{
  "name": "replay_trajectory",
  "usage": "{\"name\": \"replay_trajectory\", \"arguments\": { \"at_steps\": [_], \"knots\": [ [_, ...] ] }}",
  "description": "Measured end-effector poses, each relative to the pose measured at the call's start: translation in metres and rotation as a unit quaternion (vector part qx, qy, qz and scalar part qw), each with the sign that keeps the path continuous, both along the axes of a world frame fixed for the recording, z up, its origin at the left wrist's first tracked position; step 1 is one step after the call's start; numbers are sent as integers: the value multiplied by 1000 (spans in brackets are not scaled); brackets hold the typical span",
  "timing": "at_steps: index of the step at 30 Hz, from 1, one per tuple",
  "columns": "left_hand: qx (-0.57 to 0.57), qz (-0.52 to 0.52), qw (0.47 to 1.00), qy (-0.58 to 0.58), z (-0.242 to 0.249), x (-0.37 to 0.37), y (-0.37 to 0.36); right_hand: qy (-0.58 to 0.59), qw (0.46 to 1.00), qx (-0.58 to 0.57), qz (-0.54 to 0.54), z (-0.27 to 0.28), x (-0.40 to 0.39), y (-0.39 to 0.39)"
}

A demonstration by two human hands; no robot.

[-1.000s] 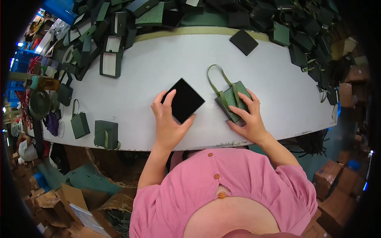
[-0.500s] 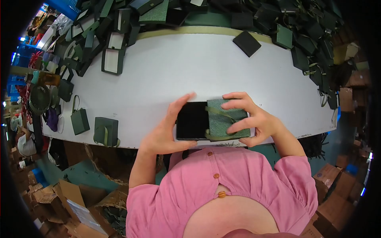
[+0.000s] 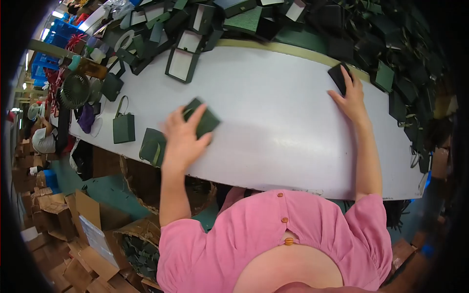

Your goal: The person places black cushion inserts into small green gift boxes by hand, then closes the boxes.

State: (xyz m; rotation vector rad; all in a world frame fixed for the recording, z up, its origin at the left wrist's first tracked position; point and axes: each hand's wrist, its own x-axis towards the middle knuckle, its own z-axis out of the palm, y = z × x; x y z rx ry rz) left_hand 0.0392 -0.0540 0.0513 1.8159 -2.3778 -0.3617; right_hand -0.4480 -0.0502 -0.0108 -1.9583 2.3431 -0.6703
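My left hand (image 3: 183, 136), blurred by motion, grips a dark green gift box (image 3: 209, 123) over the left part of the table, with the fingers along its upper side and the thumb at its lower edge. Far off to the right, my right hand (image 3: 352, 97) reaches to a flat black square box piece (image 3: 337, 75) at the table's back edge. Its fingers lie over the piece and the thumb sits at the near side. To the left stand a green box with a ribbon handle (image 3: 124, 128) and another ribboned green box (image 3: 153, 145), partly behind my left wrist.
Dark green and black boxes (image 3: 361, 39) are heaped along the back and right of the white table (image 3: 273, 122). An open box with a white lining (image 3: 180, 63) lies at the back left. A small fan (image 3: 75, 90) stands left, and cardboard cartons (image 3: 90, 215) cover the floor.
My hands have parted. The box with its black inside showing now looks closed and has moved left in my left hand. My right hand has let go and reached out to the black piece.
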Motion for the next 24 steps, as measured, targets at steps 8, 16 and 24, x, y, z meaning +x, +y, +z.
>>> {"name": "replay_trajectory", "arguments": {
  "at_steps": [8, 16, 24],
  "knots": [
    [-97, 99, 989, 41, -1, 40, -96, -142, 981, -123, 44, 37, 29, 18],
    [-68, -34, 989, 127, -25, -19, -120, 13, 986, 16, 166, 29, 82, 56],
    [82, -260, 909, 315, -39, -91, 6, -186, 902, -19, 389, 54, 94, 59]
  ]
}}
